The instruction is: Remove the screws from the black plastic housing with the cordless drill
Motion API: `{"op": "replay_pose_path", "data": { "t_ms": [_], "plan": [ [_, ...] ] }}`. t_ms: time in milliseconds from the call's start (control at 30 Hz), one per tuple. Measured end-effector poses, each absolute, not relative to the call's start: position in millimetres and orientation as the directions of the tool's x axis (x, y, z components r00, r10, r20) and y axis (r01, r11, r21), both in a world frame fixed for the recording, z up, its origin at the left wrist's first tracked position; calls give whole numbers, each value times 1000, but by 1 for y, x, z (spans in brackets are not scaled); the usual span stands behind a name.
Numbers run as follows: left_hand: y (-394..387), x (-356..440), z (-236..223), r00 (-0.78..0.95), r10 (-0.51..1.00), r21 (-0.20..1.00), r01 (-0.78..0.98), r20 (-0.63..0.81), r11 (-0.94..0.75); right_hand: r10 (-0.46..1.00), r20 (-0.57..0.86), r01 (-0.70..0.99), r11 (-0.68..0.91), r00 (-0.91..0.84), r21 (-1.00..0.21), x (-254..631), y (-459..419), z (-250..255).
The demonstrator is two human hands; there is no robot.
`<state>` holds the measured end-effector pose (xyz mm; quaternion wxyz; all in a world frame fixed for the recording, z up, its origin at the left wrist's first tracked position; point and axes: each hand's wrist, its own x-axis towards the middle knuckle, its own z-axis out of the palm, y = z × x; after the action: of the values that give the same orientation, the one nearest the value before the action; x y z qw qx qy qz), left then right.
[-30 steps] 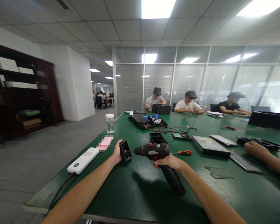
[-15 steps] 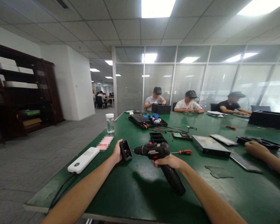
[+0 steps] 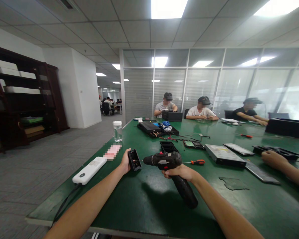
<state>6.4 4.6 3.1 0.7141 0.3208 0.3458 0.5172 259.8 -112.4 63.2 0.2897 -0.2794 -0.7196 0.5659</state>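
Note:
My left hand [image 3: 125, 162] grips a small black open box [image 3: 134, 160] by its outer side, its open face turned toward the drill. Wrapped round the handle of a black cordless drill [image 3: 164, 160] is my right hand [image 3: 180, 172]. The drill lies level and points left, and its thin bit reaches into the box; what the tip touches inside is too small to tell. Behind the drill is a black compartmented tray [image 3: 168, 146]. A screwdriver [image 3: 198, 162] with an orange and black handle lies just beyond my right hand.
A white power bank [image 3: 89, 170] with a cable and a lidded clear bottle [image 3: 117, 131] stand at left. Rightward lie a disc drive [image 3: 225, 156], a dark glassy shard [image 3: 234, 183] and a co-worker's hand [image 3: 274, 160]. Dismantled parts [image 3: 150, 127] are piled farther back on the green table [image 3: 119, 205].

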Motion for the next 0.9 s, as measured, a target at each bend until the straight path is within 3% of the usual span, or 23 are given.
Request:
{"op": "replay_pose_path", "data": {
  "t_ms": [900],
  "plan": [
    [5,6,2,240,956,801,-531,-169,275,719,110,69,214,-686,-974,261,-110,60]
  ]
}}
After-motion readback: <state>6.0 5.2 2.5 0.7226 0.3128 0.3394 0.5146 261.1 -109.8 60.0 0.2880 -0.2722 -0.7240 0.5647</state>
